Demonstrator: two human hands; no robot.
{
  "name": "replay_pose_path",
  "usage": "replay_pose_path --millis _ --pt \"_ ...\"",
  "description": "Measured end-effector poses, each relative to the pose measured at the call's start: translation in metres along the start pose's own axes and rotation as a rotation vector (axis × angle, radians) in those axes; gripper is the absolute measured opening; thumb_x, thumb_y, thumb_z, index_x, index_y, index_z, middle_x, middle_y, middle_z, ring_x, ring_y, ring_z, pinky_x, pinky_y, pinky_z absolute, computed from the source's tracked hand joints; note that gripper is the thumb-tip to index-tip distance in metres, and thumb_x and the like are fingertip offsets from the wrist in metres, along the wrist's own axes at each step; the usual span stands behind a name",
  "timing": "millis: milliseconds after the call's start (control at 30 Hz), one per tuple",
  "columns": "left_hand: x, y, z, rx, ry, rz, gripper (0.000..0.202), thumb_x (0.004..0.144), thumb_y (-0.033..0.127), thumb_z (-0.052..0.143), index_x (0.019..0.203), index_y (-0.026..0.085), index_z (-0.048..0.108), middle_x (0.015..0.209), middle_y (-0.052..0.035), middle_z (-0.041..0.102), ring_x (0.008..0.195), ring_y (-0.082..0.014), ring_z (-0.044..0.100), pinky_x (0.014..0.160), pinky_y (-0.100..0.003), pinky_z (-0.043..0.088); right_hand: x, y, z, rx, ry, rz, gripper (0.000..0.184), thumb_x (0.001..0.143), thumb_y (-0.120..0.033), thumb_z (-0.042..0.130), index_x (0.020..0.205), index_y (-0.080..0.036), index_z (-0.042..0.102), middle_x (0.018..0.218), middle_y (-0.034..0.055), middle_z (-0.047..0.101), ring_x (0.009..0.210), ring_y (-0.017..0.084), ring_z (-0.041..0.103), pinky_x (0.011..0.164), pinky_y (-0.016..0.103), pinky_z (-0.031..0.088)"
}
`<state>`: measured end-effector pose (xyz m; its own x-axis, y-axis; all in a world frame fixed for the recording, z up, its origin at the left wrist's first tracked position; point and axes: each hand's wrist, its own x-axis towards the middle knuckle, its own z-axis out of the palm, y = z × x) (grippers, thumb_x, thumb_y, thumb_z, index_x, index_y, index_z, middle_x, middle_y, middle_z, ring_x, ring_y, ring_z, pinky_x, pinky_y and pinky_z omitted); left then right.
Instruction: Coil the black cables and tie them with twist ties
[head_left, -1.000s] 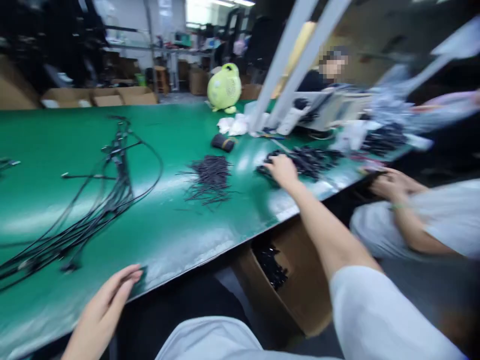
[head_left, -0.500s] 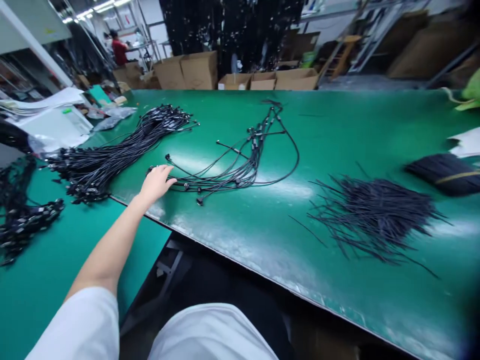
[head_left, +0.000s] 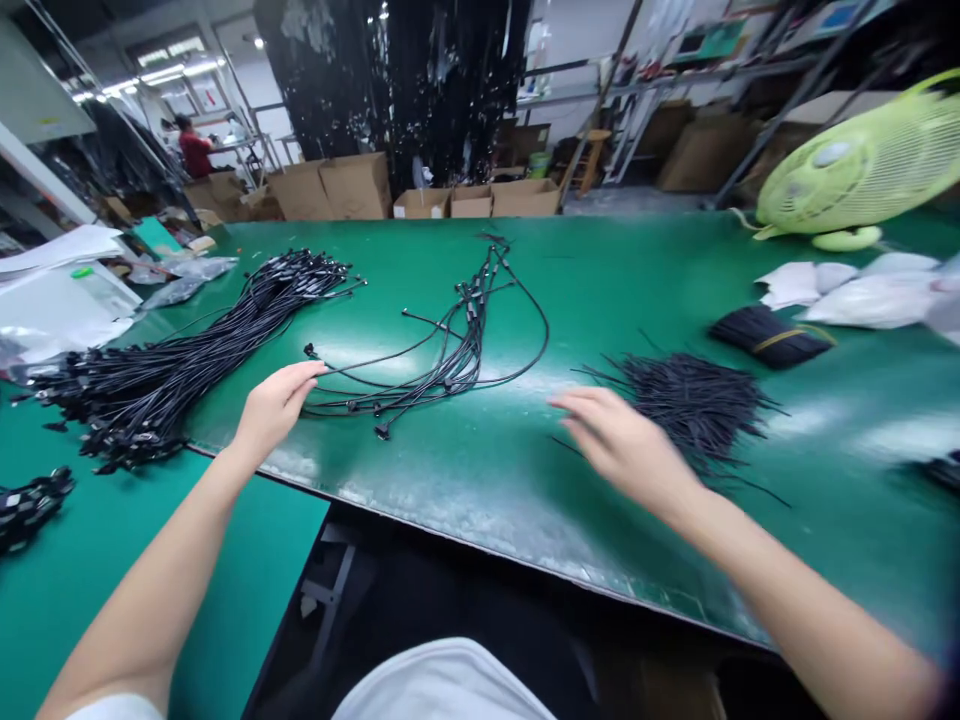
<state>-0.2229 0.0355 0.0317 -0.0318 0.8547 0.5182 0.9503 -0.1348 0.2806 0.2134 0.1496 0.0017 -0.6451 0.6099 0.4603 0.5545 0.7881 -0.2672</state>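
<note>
Cardboard boxes (head_left: 354,187) line the back, with what seems to be metal shelving (head_left: 637,100) beyond — dim, though.

Bench mat (head_left: 517,500) glossy green; cables (head_left: 187,350) on L blk; fan (head_left: 862,165) far R lime w/ pale hub; near-R bundle (head_left: 769,338) blk w/ yellow band.

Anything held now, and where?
Nothing clearly held: left hand is open beside the black cable bundle, right hand open above the short black wires.
</note>
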Motion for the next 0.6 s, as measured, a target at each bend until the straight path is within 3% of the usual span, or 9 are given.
replay_pose_path --millis 67,133,200,267,333,433,500,600 --pt "-0.006 0.030 -0.012 0.062 0.010 0.123 0.030 0.097 0.029 0.044 0.111 0.019 0.068 0.113 -0.0081 0.070 0.108 -0.0209 0.063 0.097 -0.033 0.047 0.052 -0.048 0.027 0.069 -0.075 -0.074 0.043 0.095 -0.026 0.045 0.138 -0.022 0.043 0.137 0.0141 0.049 0.116 0.023 0.057 0.089 0.036 0.053" --pt "-0.020 0.053 -0.025 0.119 -0.021 0.232 0.027 0.096 0.028 0.047 0.109 0.020 0.068 0.102 -0.0062 0.073 0.095 -0.0199 0.067 0.087 -0.030 0.050 0.102 -0.084 0.051 0.016 -0.177 -0.165 0.054 0.093 -0.033 0.053 0.143 -0.021 0.037 0.146 0.0148 0.038 0.120 0.023 0.055 0.091 0.034 0.052" --pt "-0.038 0.060 -0.041 0.194 -0.078 0.248 0.025 0.095 0.030 0.049 0.108 0.022 0.068 0.095 -0.0046 0.074 0.084 -0.0200 0.069 0.078 -0.029 0.050 0.147 -0.099 0.067 -0.129 -0.350 -0.180 0.038 0.093 -0.032 0.052 0.129 -0.021 0.053 0.131 0.0130 0.053 0.105 0.022 0.062 0.084 0.032 0.052" --pt "-0.056 0.048 -0.059 0.270 -0.134 0.110 0.027 0.093 0.037 0.050 0.105 0.022 0.068 0.095 -0.0053 0.074 0.080 -0.0223 0.069 0.072 -0.030 0.049 0.186 -0.092 0.071 -0.207 -0.383 -0.094 0.024 0.093 -0.020 0.048 0.109 -0.014 0.064 0.110 0.0151 0.063 0.092 0.023 0.065 0.077 0.031 0.052" --pt "-0.070 0.026 -0.075 0.238 -0.214 -0.142 0.031 0.092 0.045 0.048 0.098 0.022 0.068 0.089 -0.0057 0.074 0.073 -0.0231 0.068 0.065 -0.030 0.049 0.216 -0.070 0.059 -0.250 -0.296 0.008 0.029 0.093 -0.011 0.038 0.108 -0.007 0.062 0.110 0.0212 0.061 0.093 0.025 0.064 0.075 0.033 0.050" --pt "-0.083 -0.005 -0.087 -0.131 -0.304 -0.498 0.036 0.087 0.053 0.051 0.089 0.020 0.066 0.073 -0.0037 0.070 0.065 -0.0201 0.065 0.062 -0.029 0.050 0.241 -0.034 0.019 -0.337 0.001 0.047 0.035 0.097 -0.012 0.028 0.117 -0.004 0.056 0.120 0.0238 0.056 0.104 0.026 0.059 0.079 0.034 0.046" --pt "-0.086 -0.009 -0.083 -0.444 -0.289 -0.638 0.037 0.083 0.054 0.058 0.087 0.019 0.066 0.070 -0.0030 0.068 0.065 -0.0174 0.063 0.062 -0.027 0.050 0.240 -0.020 -0.013 -0.407 0.172 -0.030 0.037 0.098 -0.016 0.027 0.109 -0.004 0.060 0.113 0.0195 0.060 0.106 0.024 0.056 0.083 0.035 0.044" --pt "-0.083 0.003 -0.062 -0.836 -0.222 -0.731 0.038 0.074 0.052 0.071 0.087 0.016 0.068 0.068 -0.0021 0.066 0.061 -0.0132 0.059 0.060 -0.023 0.048 0.210 -0.008 -0.053 -0.375 0.189 -0.185 0.048 0.097 -0.023 0.021 0.081 -0.007 0.064 0.088 0.0150 0.064 0.106 0.026 0.055 0.087 0.042 0.039"
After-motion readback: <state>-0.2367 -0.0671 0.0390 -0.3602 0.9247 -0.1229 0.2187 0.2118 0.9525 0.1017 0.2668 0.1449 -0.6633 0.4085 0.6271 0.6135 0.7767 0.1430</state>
